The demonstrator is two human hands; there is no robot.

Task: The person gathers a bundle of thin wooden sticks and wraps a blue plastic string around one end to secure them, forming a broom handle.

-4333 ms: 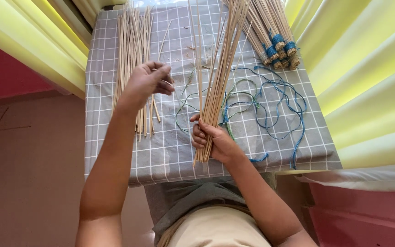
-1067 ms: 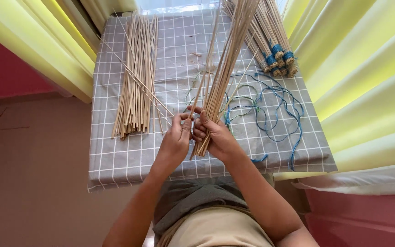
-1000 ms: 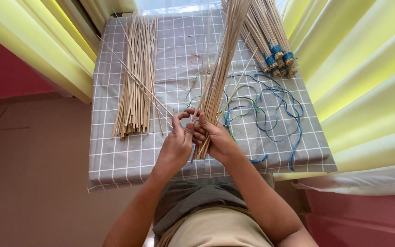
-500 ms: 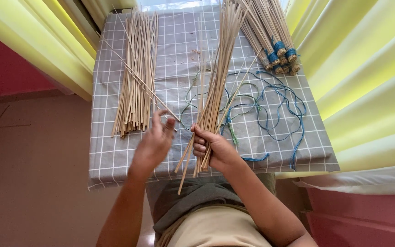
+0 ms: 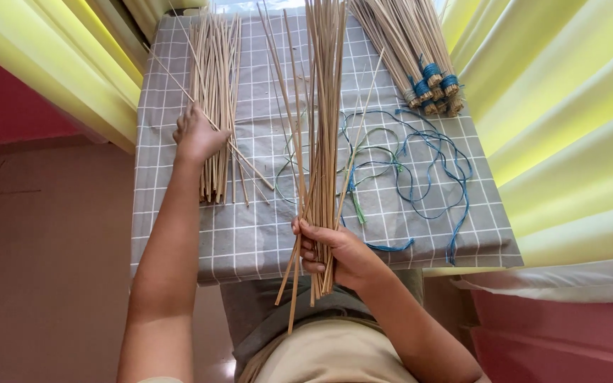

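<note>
head view entry: a bundle of thin sticks [image 5: 323, 142] is gripped at its lower end by the closed right hand [image 5: 335, 252], long axis running away from the body. a loose pile of sticks [image 5: 214, 99] is touched by the left hand [image 5: 196, 135], fingers curled. three tied bundles [image 5: 420, 64] are finished; blue and green cords [image 5: 406, 163] lie unused.

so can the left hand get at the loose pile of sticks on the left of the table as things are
Probably yes. The left hand already rests on the loose pile of sticks lying flat on the checked cloth, with nothing over them. The right hand grips its own bundle well aside.
</note>
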